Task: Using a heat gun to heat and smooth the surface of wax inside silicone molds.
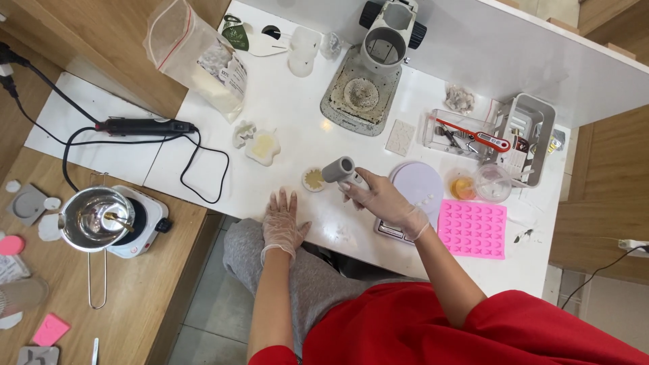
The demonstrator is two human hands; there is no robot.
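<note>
My right hand [382, 199], in a clear glove, grips a grey tube-shaped hand tool [338, 169] and aims its round end at a small round disc with a yellow leaf shape [314, 180] on the white table [297, 115]. My left hand [282, 223], also gloved, lies flat with fingers spread on the table's near edge, just below the disc, and holds nothing.
Pink silicone mould [473, 228] and a scale with a lilac plate [419, 186] sit at right. A microscope-like stand [368, 74], plastic bags [196, 54], white moulds [262, 145], a red thermometer [476, 135] and cups lie further back. A metal pot on a hotplate [101, 220] stands at left.
</note>
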